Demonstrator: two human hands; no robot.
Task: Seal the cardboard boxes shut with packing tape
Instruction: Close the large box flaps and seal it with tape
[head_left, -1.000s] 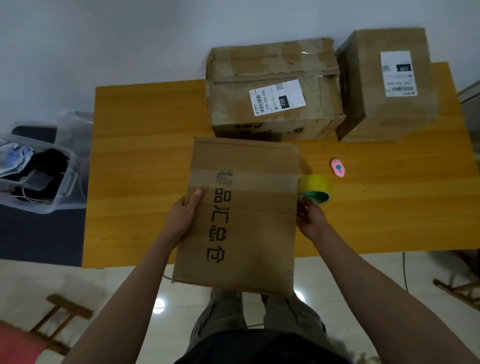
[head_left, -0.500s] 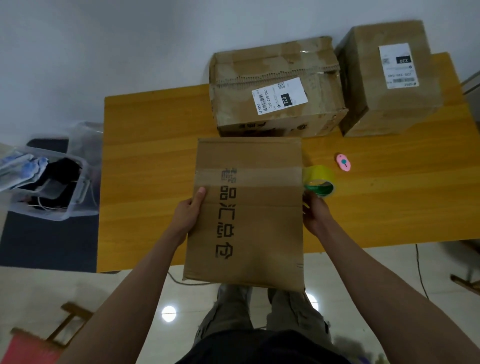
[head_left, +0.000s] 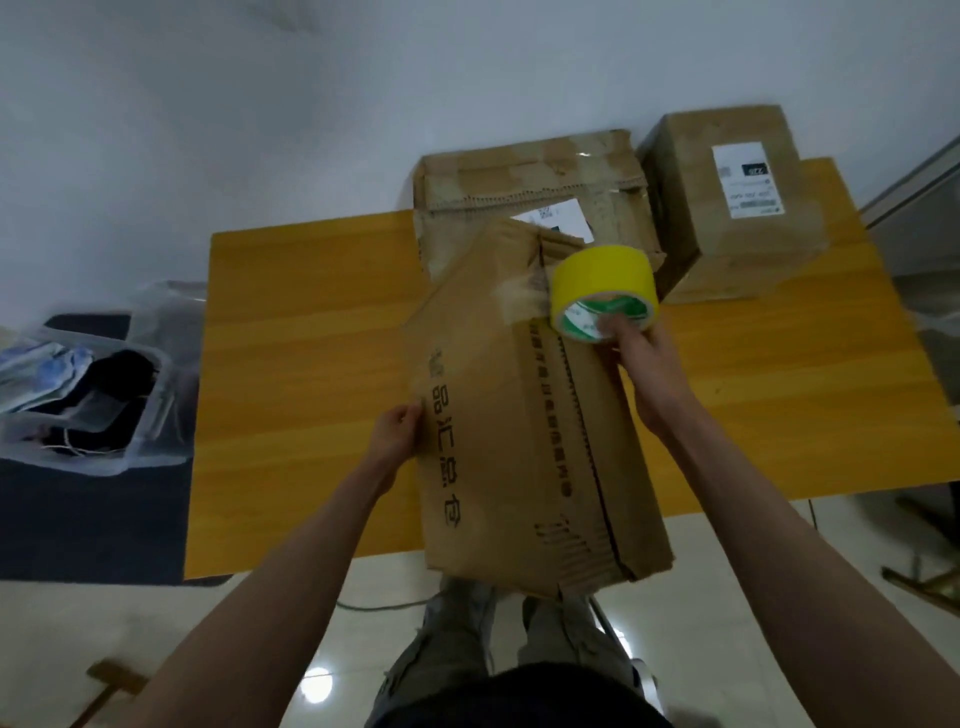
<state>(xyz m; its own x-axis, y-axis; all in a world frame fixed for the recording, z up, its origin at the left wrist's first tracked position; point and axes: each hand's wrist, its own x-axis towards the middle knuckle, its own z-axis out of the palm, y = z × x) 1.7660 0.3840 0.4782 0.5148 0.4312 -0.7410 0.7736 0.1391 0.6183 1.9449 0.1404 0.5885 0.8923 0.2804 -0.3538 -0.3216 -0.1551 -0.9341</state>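
Yellow tape roll (head_left: 602, 293), held in the right hand (head_left: 641, 358) at centre frame, touches the tilted cardboard box (head_left: 519, 415), whose left edge the left hand (head_left: 397, 434) grips. Three boxes in all: two others, one (head_left: 530, 182) beside another (head_left: 737, 208), stand behind at upper right on the wooden table (head_left: 301, 338).

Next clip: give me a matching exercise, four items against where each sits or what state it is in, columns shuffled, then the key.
Items
1. yellow tape roll
2. printed box
3. labelled box
4. plastic bin

States
A. on the floor, left of the table
B. far right of the table
C. held by the right hand
D. tilted, gripped at its left edge by the left hand

Pairs: 1-C, 2-D, 3-B, 4-A
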